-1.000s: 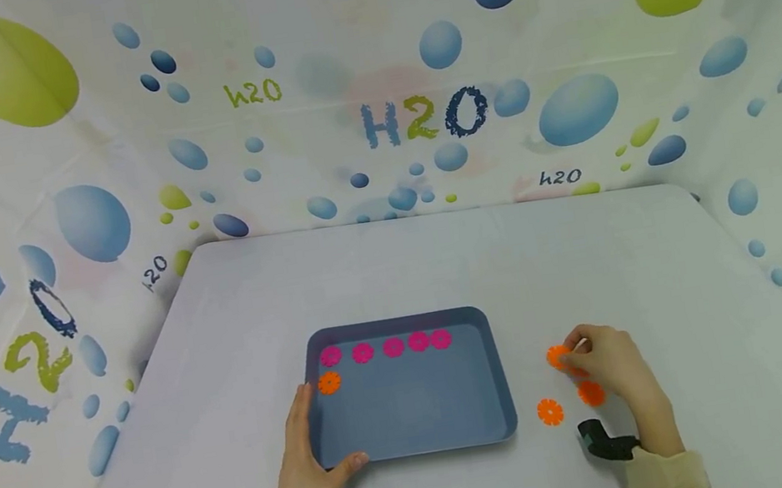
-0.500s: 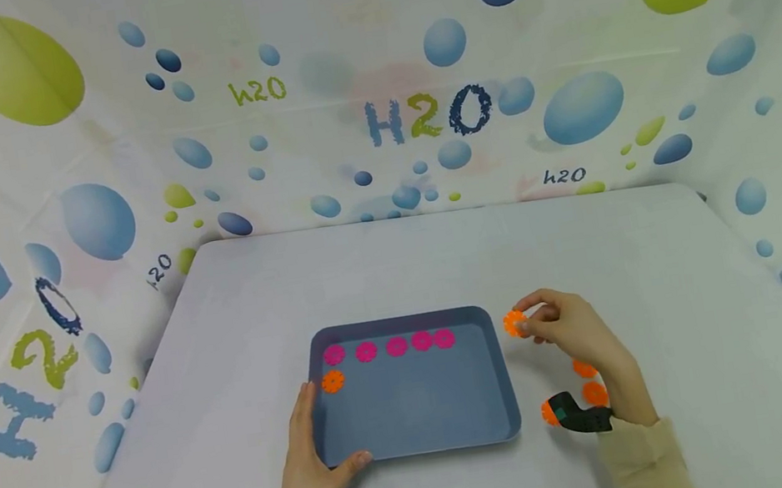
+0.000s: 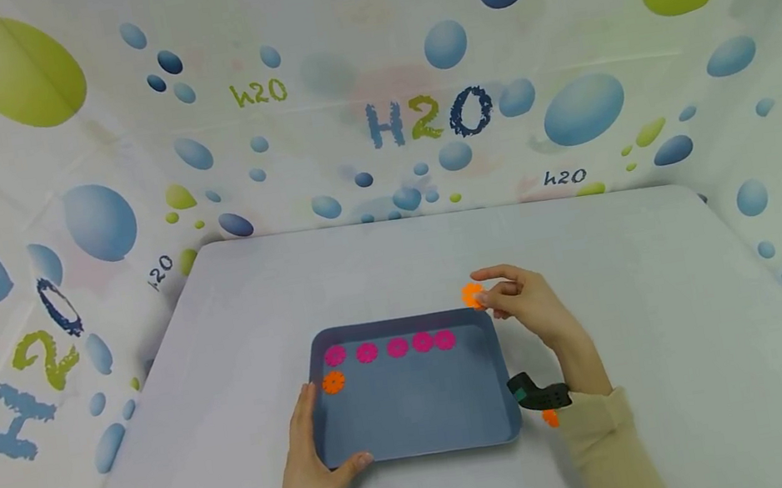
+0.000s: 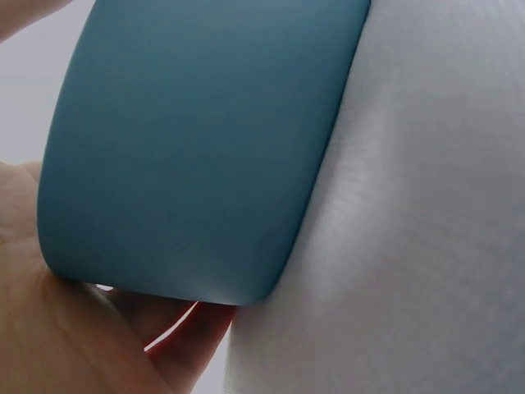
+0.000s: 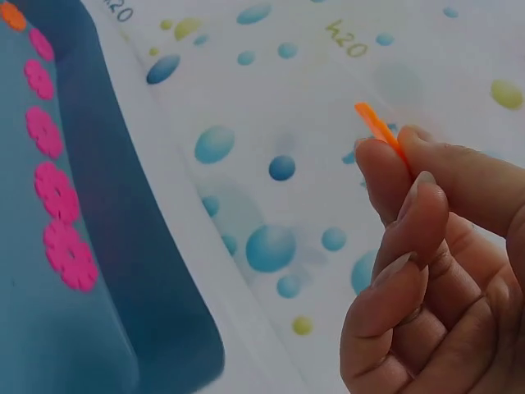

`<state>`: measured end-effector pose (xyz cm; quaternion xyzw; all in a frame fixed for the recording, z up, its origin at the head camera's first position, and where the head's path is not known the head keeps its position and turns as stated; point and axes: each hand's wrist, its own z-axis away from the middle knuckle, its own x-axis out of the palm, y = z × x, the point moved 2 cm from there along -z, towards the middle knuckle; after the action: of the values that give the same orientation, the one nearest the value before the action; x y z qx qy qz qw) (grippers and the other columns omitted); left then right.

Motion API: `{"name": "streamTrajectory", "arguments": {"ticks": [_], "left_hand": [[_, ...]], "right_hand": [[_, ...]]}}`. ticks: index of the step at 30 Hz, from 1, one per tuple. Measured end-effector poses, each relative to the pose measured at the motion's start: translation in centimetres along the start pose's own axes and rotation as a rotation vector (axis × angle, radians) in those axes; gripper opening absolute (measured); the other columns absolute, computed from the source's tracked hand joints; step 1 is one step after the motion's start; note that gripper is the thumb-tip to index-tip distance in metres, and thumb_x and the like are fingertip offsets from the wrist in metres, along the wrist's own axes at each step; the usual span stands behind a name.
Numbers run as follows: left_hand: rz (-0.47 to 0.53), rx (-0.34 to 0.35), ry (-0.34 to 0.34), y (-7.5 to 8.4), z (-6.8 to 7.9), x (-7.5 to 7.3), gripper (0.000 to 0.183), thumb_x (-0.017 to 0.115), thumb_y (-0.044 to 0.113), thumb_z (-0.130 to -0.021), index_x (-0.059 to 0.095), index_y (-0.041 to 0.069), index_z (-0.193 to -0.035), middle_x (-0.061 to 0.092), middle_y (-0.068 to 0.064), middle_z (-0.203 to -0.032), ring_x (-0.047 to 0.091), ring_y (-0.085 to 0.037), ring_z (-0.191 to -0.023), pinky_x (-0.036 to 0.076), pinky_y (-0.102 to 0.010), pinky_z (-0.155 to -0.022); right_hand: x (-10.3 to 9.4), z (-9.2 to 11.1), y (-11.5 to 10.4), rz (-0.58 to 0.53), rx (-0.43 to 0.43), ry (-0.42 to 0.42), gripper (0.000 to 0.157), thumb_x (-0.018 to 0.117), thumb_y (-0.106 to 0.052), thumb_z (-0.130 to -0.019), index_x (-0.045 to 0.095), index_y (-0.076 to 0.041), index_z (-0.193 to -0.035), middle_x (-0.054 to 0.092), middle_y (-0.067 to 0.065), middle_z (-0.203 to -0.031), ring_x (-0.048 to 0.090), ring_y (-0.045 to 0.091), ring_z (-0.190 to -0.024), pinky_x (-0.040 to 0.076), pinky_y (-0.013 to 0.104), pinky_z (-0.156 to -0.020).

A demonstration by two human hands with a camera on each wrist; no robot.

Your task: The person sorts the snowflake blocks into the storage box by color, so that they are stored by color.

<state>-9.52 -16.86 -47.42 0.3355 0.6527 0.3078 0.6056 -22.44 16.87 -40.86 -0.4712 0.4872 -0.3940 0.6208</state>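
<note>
Tabletop [image 3: 365, 273] stretching past tray rim [image 3: 388, 325], right grip [image 3: 528, 306] pinching 1 orange disc [image 3: 470, 295]

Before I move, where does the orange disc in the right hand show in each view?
Head: orange disc, right of centre, pinched by the right hand, near the upper right corner of the tray.
Left wrist: not in it.
Right wrist: disc upper right, nearly edge-on.
Landmark: the tray, in all three.
</note>
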Motion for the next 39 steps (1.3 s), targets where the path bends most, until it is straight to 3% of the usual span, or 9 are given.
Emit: {"name": "streamTrajectory", "arguments": {"ticks": [4, 7, 10, 17, 20, 23, 27, 34, 39], "left_hand": [[0.002, 0.002, -0.001, 0.1, 0.0, 0.1, 0.118, 0.089, 0.027, -0.065, 0.016, 0.014, -0.156, 0.014, -0.022, -0.161, 0.019, -0.050, -0.144, 0.024, -0.072, -0.106], [-0.001, 0.002, -0.002, 0.1, 0.0, 0.1, 0.118, 0.089, 0.027, -0.065, 0.015, 0.015, -0.156, 0.013, -0.022, -0.160, 0.019, -0.051, -0.143, 0.024, -0.072, -0.106], [-0.001, 0.005, -0.002, 0.1, -0.1, 0.1, 0.117, 0.089, 0.027, -0.066, 0.015, 0.015, -0.156, 0.013, -0.022, -0.160, 0.019, -0.051, -0.143, 0.024, -0.072, -0.105], [-0.003, 0.010, -0.001, 0.0, -0.1, 0.1, 0.118, 0.089, 0.026, -0.065, 0.015, 0.015, -0.156, 0.013, -0.021, -0.161, 0.019, -0.051, -0.143, 0.024, -0.072, -0.105], [-0.004, 0.009, 0.000, -0.1, -0.1, 0.1, 0.118, 0.090, 0.026, -0.065, 0.016, 0.014, -0.156, 0.014, -0.022, -0.160, 0.019, -0.051, -0.143, 0.024, -0.072, -0.105], [0.002, 0.013, 0.005, -0.1, -0.1, 0.1, 0.117, 0.090, 0.025, -0.065, 0.017, 0.013, -0.156, 0.014, -0.022, -0.160, 0.020, -0.051, -0.143, 0.024, -0.072, -0.105], [0.017, 0.027, 0.011, -0.1, -0.2, 0.2, 0.117, 0.090, 0.023, -0.064, 0.017, 0.014, -0.156, 0.016, -0.023, -0.160, 0.021, -0.050, -0.142, 0.025, -0.072, -0.105], [0.013, 0.049, 0.028, -0.2, -0.2, 0.2, 0.116, 0.090, 0.023, -0.064, 0.019, 0.011, -0.155, 0.018, -0.024, -0.158, 0.024, -0.051, -0.141, 0.027, -0.071, -0.103], [0.012, 0.046, 0.022, -0.3, -0.2, 0.2, 0.116, 0.090, 0.023, -0.064, 0.019, 0.010, -0.155, 0.017, -0.024, -0.159, 0.023, -0.051, -0.141, 0.026, -0.073, -0.104]], "right_hand": [[0.9, -0.6, -0.2, -0.044, -0.010, -0.020, 0.040, 0.066, -0.016, -0.092, 0.058, -0.009, -0.130, 0.073, 0.004, -0.086, 0.063, 0.018, -0.075, 0.053, 0.026, -0.073], [2.0, -1.1, -0.1, -0.073, -0.002, -0.053, 0.040, 0.065, -0.016, -0.093, 0.057, -0.009, -0.132, 0.074, 0.005, -0.089, 0.067, 0.015, -0.081, 0.054, 0.026, -0.076], [3.4, -1.5, 0.0, -0.090, 0.010, -0.089, 0.040, 0.064, -0.016, -0.094, 0.057, -0.009, -0.133, 0.073, 0.005, -0.089, 0.069, 0.025, -0.095, 0.056, 0.031, -0.082], [7.1, -2.5, -0.5, -0.095, -0.015, -0.169, 0.038, 0.060, -0.011, -0.095, 0.055, -0.003, -0.133, 0.070, 0.026, -0.100, 0.063, 0.044, -0.099, 0.053, 0.050, -0.090], [9.0, -2.7, -1.0, -0.064, -0.012, -0.207, 0.036, 0.060, -0.011, -0.095, 0.056, -0.004, -0.131, 0.070, 0.027, -0.102, 0.064, 0.041, -0.090, 0.054, 0.036, -0.075], [11.0, -2.9, -0.8, -0.022, 0.001, -0.221, 0.030, 0.062, -0.010, -0.094, 0.058, -0.002, -0.123, 0.072, 0.023, -0.100, 0.066, 0.033, -0.083, 0.052, 0.027, -0.069], [13.3, -3.1, 0.2, 0.012, 0.036, -0.240, 0.022, 0.062, -0.006, -0.093, 0.055, 0.000, -0.113, 0.072, 0.019, -0.098, 0.071, 0.025, -0.083, 0.059, 0.033, -0.078], [15.0, -3.2, 0.9, 0.138, 0.053, -0.298, 0.019, 0.065, -0.007, -0.090, 0.053, -0.002, -0.104, 0.074, 0.016, -0.093, 0.070, 0.020, -0.072, 0.052, 0.025, -0.062], [15.7, -3.3, 1.0, 0.164, 0.052, -0.317, 0.015, 0.065, -0.006, -0.089, 0.054, -0.003, -0.099, 0.075, 0.015, -0.090, 0.068, 0.016, -0.066, 0.045, 0.022, -0.057]]}}
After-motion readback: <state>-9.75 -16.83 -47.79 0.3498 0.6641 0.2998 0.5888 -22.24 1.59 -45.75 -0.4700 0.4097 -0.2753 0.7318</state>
